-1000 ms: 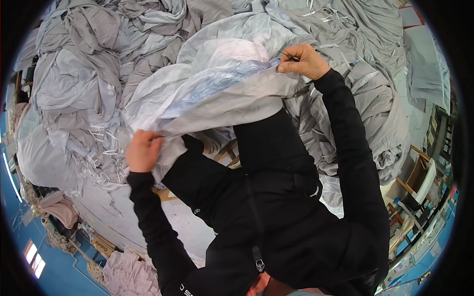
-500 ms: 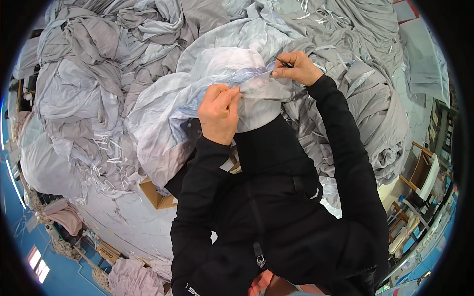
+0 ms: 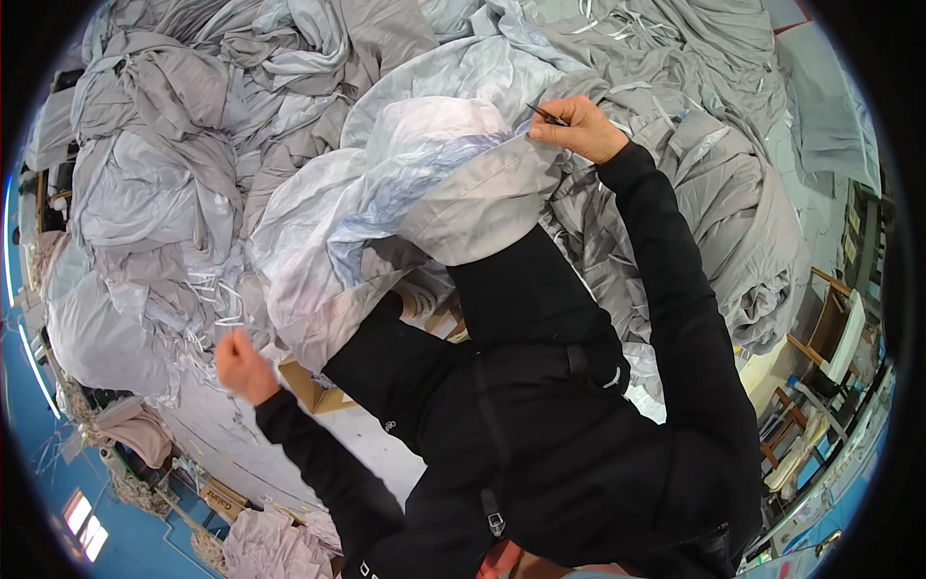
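My right hand (image 3: 588, 130) is closed round small black thread snips (image 3: 548, 116), whose pointed tip sticks out past the fingers. Its thumb and fingertips also pinch the edge of a pale blue, white and grey printed cloth (image 3: 424, 159). This cloth lies draped over my lap, its plain grey underside (image 3: 492, 207) folded up across my thigh. Away from the cloth, out at the left, my left hand (image 3: 244, 369) is slightly blurred, with its fingers curled closed. What it holds, if anything, is too small to make out.
Heaps of grey fabric (image 3: 159, 106) surround me at the left and far side, with another grey pile (image 3: 714, 222) at the right. White ties (image 3: 220, 297) dangle at the left. An open cardboard box (image 3: 313, 388) stands below my left hand. A wooden-framed stool (image 3: 830, 328) is at the right.
My left hand has let go of the cloth and swung down and out to the left. The grey fold has dropped open over my thigh. My right hand has hardly moved.
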